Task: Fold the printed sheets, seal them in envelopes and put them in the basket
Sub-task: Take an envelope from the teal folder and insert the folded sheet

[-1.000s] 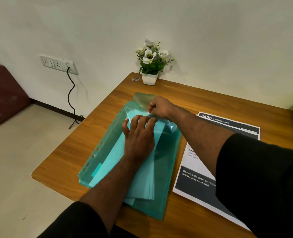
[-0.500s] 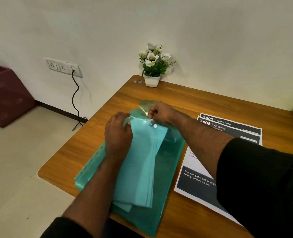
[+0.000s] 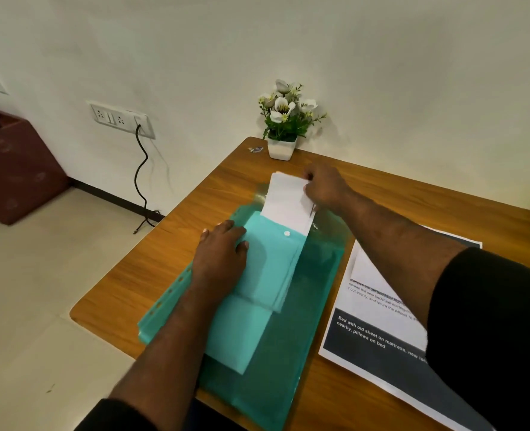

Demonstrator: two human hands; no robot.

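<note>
The brown wooden counter [image 3: 397,194] carries everything within my reach. The translucent green plastic folder [image 3: 288,353] lies lengthwise in front of me, its open mouth towards twelve o'clock, so the contents can be drawn straight away from me. At three o'clock of the folder, just beside it, lies the stack of printed sheets with dark caption bands [image 3: 378,337], flat and not yet folded; my right forearm crosses above it.

My left hand [image 3: 220,259] rests flat, fingers extended, on the folder's near-left part. I judge it is there as a weight, so the folder does not slide while the other hand pulls.

My right hand [image 3: 324,189] pinches the far right edge of a bundle of white paper envelopes [image 3: 284,203], which projects from the folder's mouth towards twelve o'clock; its lower part remains inside, showing pale through the green. A small white snap button [image 3: 287,233] sits at the mouth, unfastened.

At twelve o'clock, against the wall, stands a small white pot of white artificial flowers [image 3: 284,126], well apart from the work. No basket is identifiable.
</note>
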